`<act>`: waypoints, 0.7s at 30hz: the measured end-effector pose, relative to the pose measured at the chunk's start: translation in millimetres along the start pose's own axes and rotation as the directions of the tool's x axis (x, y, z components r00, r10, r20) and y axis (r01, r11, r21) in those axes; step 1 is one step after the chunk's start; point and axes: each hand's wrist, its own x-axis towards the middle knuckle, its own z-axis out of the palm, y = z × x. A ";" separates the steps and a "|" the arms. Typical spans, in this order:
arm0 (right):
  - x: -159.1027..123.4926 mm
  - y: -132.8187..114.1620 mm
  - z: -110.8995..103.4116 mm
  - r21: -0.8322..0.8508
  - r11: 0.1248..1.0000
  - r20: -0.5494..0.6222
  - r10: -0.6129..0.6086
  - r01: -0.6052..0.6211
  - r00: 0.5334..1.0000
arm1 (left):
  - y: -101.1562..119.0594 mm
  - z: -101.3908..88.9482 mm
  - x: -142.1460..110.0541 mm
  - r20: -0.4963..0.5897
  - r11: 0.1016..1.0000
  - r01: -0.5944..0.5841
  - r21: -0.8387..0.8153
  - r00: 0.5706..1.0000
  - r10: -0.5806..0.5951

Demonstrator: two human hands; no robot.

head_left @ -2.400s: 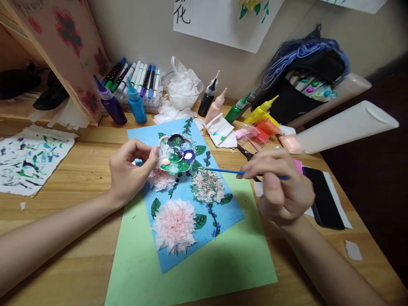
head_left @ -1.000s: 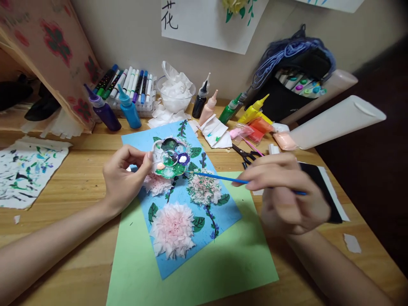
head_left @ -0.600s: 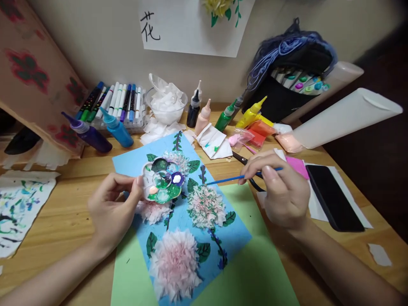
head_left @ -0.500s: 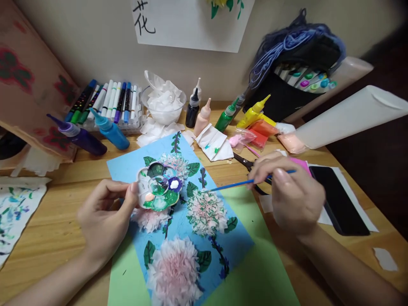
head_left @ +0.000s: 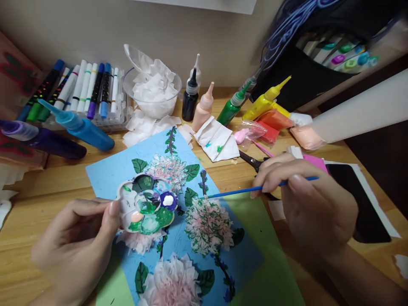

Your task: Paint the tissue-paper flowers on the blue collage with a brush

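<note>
My left hand (head_left: pixel 78 242) pinches the edge of a flower-shaped paint palette (head_left: pixel 127 212), whose wells hold green, purple, white and peach paint. It is held over a blue sheet (head_left: pixel 110 170) bearing crumpled-tissue flowers, painted leaves and dark stems. In my right hand (head_left: pixel 309 204) is a thin blue paintbrush (head_left: pixel 236 193). Its tip is at the upper edge of a pink tissue flower (head_left: pixel 208 225) streaked with green; whether it touches, I cannot tell. A paler pink flower (head_left: pixel 172 282) lies nearer to me. Beneath the blue sheet is a green sheet (head_left: pixel 270 263).
Paint bottles, such as a green bottle (head_left: pixel 231 108) and a blue bottle (head_left: pixel 86 131), stand or lie behind the artwork. A bowl (head_left: pixel 153 95) of white tissue is near the wall. Scissors (head_left: pixel 251 160) and a black phone (head_left: pixel 360 199) lie at the right, markers (head_left: pixel 86 91) at left.
The camera view has moved closer and tilted down. Both hands keep their hold on the palette and paintbrush, and the brush tip remains near the upper edge of the green-streaked flower.
</note>
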 end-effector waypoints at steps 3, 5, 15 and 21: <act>0.3 -2.0 -0.4 0.003 1.000 -0.083 0.000 0.001 0.997 | -4.2 -0.4 -1.2 -0.009 0.999 0.040 0.025 0.999 -0.040; 0.7 -3.2 -1.2 -0.001 1.000 -0.137 0.003 -0.003 0.991 | -5.7 0.0 -1.1 -0.007 0.998 0.051 0.023 0.999 -0.051; 3.1 -8.0 -3.5 -0.059 0.998 -0.086 -0.021 0.015 0.996 | -2.9 1.6 -1.8 -0.017 0.998 0.068 0.005 0.998 -0.068; 6.5 -11.1 -3.6 0.034 0.996 -0.188 -0.074 0.082 0.979 | 0.0 0.9 1.6 0.004 0.999 0.027 0.018 1.000 -0.027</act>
